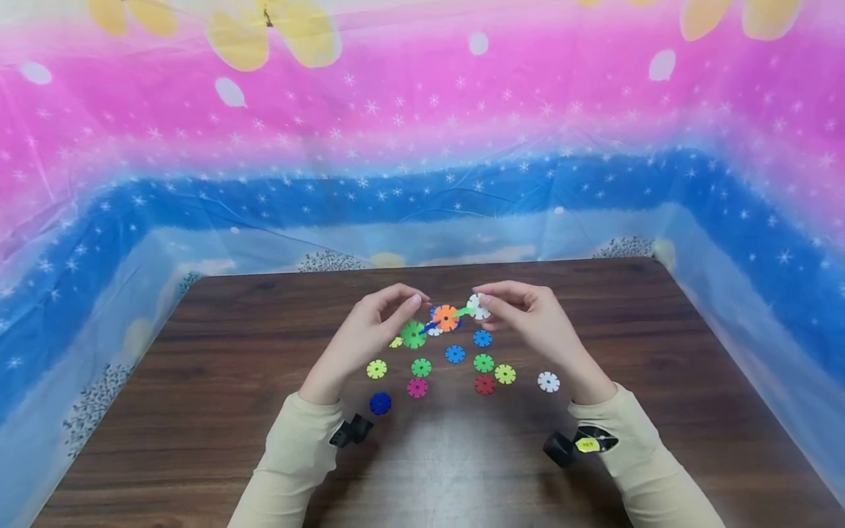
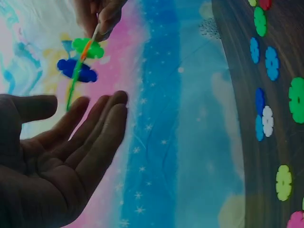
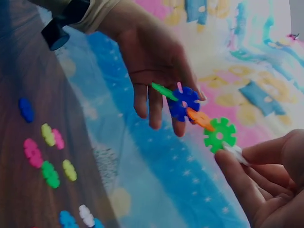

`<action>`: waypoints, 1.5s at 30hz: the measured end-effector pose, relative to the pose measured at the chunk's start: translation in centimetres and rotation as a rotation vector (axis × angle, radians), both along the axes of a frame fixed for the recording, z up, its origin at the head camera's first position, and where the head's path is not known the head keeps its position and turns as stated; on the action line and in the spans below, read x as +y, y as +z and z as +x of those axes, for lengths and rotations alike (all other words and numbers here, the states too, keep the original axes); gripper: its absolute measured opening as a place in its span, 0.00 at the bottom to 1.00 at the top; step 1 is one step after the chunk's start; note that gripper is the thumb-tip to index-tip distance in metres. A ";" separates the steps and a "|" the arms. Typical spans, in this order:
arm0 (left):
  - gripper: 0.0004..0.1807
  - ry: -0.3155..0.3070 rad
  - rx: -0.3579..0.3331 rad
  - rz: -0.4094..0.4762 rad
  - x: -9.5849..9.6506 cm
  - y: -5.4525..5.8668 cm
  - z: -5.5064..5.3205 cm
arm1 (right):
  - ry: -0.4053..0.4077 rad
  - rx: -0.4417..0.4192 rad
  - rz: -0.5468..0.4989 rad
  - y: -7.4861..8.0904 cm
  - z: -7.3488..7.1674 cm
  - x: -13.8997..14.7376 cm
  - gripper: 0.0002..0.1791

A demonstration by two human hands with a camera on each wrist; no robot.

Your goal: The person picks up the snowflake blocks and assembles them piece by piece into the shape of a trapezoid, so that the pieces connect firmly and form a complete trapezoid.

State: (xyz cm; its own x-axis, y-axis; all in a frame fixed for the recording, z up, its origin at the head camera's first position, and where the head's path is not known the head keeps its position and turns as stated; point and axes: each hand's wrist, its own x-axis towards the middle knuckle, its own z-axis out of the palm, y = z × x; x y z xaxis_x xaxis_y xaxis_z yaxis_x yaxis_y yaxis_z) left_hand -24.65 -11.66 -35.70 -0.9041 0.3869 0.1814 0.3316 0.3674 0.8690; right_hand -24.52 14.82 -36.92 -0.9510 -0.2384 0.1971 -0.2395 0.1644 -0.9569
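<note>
My right hand (image 1: 538, 319) pinches a white notched disc (image 1: 478, 306) at one end of a short chain of plastic snowflake discs, held up over the table. In the right wrist view, a green disc (image 3: 220, 133) slots onto the white one, followed by an orange disc (image 3: 200, 119) and a dark blue disc (image 3: 184, 103). Another green disc (image 1: 414, 335) forms the far end, beside my left hand (image 1: 366, 326). That hand's fingers are loosely bent, with a gap between thumb and index finger in the left wrist view; nothing is gripped there.
Loose discs lie on the dark wooden table (image 1: 218, 411), among them a dark blue one (image 1: 380, 402), a magenta one (image 1: 417, 387), a red one (image 1: 485, 383) and a white one (image 1: 549, 381). A patterned cloth (image 1: 396, 198) hangs around the table's back and sides.
</note>
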 end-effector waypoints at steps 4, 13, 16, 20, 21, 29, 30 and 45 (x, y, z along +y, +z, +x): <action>0.19 -0.095 -0.098 -0.100 0.3 -1.0 -0.8 | 0.090 -0.041 0.059 -1.1 -0.6 -0.4 0.16; 0.13 -0.222 -0.198 -0.146 2.0 -3.2 -1.8 | 0.212 -0.131 0.102 -3.1 -1.9 -1.5 0.14; 0.10 -0.237 -0.210 -0.132 2.1 -4.0 -2.0 | 0.236 -0.147 0.128 -3.7 -2.4 -1.5 0.14; 0.08 -0.216 -0.204 -0.157 2.2 -4.8 -2.3 | 0.183 -0.135 0.198 -4.8 -3.5 -0.7 0.18; 0.08 -0.206 -0.208 -0.161 2.3 -4.9 -2.4 | 0.147 -0.123 0.243 -5.2 -3.8 -0.5 0.19; 0.09 -0.122 -0.306 -0.078 2.2 -6.3 -2.6 | 0.035 -0.039 0.716 -8.7 -6.1 0.6 0.21; 0.09 -0.114 -0.320 -0.059 2.3 -6.4 -2.6 | 0.037 -0.030 0.740 -8.8 -6.2 0.5 0.21; 0.09 -0.021 -0.345 0.035 2.2 -7.4 -3.2 | -0.021 0.019 0.527 -8.0 -5.0 0.0 0.10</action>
